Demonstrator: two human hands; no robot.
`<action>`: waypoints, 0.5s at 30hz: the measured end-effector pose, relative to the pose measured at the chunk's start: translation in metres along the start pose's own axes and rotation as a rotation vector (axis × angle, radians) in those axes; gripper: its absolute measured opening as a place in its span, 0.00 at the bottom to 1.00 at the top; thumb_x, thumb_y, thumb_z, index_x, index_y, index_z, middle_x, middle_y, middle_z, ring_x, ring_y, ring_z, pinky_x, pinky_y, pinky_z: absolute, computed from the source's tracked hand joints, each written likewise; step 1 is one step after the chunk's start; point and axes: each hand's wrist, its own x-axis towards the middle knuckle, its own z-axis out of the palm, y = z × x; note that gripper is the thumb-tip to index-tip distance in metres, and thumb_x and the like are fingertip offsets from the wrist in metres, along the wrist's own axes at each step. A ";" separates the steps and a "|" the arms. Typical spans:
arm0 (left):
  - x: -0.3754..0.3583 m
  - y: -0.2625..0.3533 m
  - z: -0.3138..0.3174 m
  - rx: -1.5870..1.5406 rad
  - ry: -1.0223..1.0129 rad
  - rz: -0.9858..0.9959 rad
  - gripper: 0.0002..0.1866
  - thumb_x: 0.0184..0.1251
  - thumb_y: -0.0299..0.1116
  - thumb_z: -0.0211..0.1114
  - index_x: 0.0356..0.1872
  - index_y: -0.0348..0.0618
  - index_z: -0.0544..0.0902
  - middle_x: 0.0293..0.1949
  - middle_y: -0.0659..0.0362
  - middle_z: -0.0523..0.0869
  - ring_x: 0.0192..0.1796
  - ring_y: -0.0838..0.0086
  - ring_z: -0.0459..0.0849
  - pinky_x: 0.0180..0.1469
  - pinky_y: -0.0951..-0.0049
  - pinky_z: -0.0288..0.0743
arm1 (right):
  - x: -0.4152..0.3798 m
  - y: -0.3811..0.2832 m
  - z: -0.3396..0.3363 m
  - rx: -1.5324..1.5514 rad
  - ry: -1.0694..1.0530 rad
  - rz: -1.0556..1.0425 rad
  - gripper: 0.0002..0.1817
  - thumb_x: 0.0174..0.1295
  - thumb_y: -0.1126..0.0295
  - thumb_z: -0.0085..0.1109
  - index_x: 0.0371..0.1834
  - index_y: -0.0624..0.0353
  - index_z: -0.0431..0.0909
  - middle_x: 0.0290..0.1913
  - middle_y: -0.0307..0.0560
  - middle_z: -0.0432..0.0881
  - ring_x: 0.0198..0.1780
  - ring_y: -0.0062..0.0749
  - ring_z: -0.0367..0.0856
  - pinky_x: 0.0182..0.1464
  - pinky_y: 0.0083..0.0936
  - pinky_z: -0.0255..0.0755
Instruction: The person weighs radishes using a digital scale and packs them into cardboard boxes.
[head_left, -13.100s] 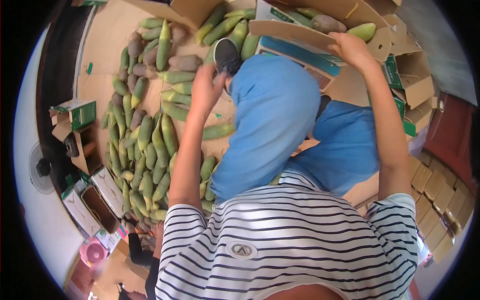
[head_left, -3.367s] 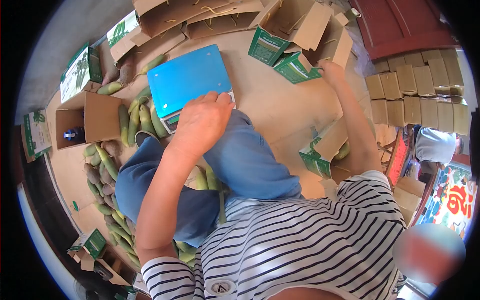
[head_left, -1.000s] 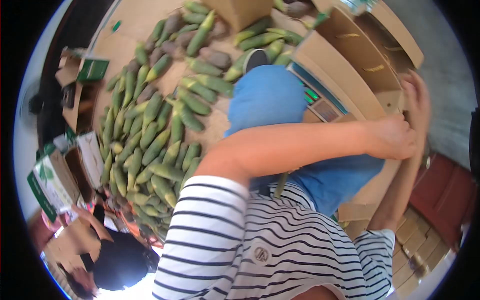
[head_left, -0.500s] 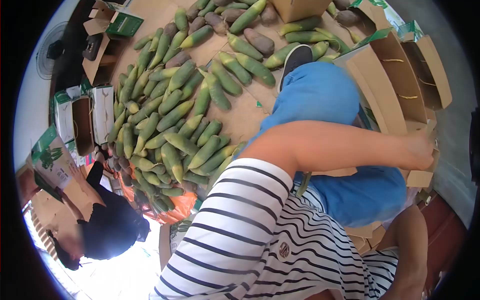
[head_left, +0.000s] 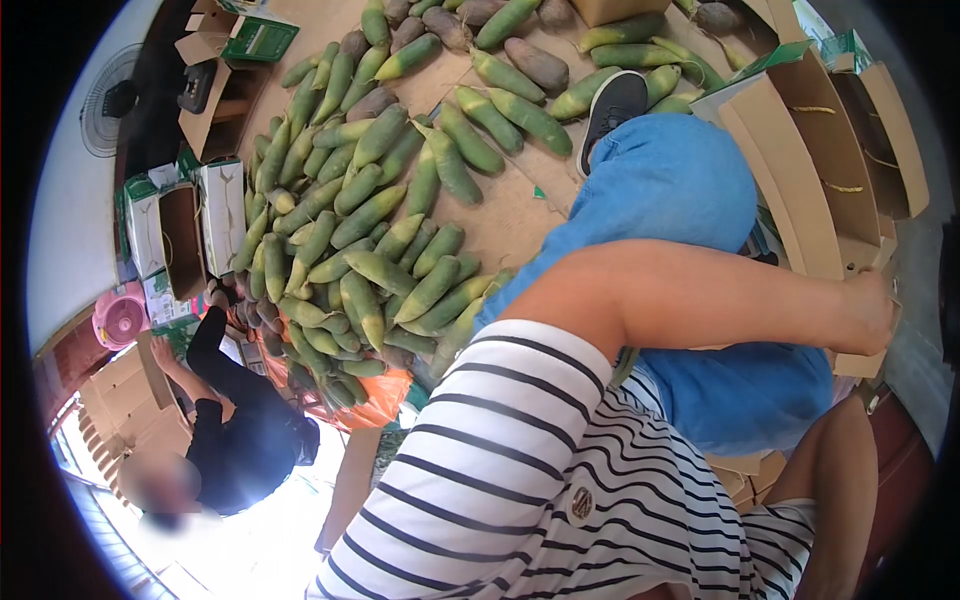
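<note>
My left arm reaches across to the right, over my bent knees in blue trousers. At its end my left hand [head_left: 866,312] is closed at the edge of a brown cardboard box [head_left: 862,366]; its fingertips are partly hidden. My right arm [head_left: 842,480] is bent at the lower right, and its hand does not show. Just above my left hand stand open cardboard cartons [head_left: 775,165] with yellow cord handles. Beyond my knees lies a large heap of green radishes [head_left: 375,270], some of them with dark, soil-coloured skins.
A co-worker in dark clothes [head_left: 250,430] bends at the left, one hand by an open cardboard box [head_left: 135,395]. White-and-green cartons [head_left: 222,215], a pink fan [head_left: 121,318] and a grey fan [head_left: 108,105] stand along the left. Orange plastic [head_left: 375,400] lies under the heap.
The view has shifted slightly, and my left hand stays by the cardboard box. The co-worker's printed carton has left its raised place, uncovering the pink fan.
</note>
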 end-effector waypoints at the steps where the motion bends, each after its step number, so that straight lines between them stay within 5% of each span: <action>1: -0.001 0.000 -0.002 0.006 -0.010 0.001 0.10 0.52 0.31 0.63 0.35 0.40 0.84 0.35 0.52 0.85 0.39 0.62 0.84 0.31 0.59 0.73 | 0.000 -0.002 -0.001 -0.003 0.006 0.002 0.17 0.70 0.62 0.43 0.50 0.62 0.76 0.42 0.43 0.80 0.43 0.26 0.79 0.51 0.24 0.73; 12: 0.005 -0.004 -0.001 -0.086 -0.099 -0.048 0.14 0.48 0.31 0.66 0.38 0.40 0.84 0.37 0.53 0.85 0.41 0.62 0.85 0.31 0.61 0.74 | 0.002 -0.005 -0.029 0.041 0.047 -0.020 0.19 0.70 0.60 0.44 0.54 0.62 0.73 0.46 0.45 0.80 0.47 0.27 0.78 0.53 0.23 0.73; 15: 0.010 -0.004 -0.012 -0.016 0.077 -0.106 0.11 0.52 0.32 0.63 0.35 0.40 0.83 0.34 0.51 0.84 0.38 0.62 0.85 0.32 0.62 0.74 | 0.004 -0.006 -0.052 0.102 0.107 -0.040 0.20 0.70 0.59 0.44 0.54 0.62 0.73 0.47 0.45 0.80 0.48 0.27 0.78 0.54 0.23 0.73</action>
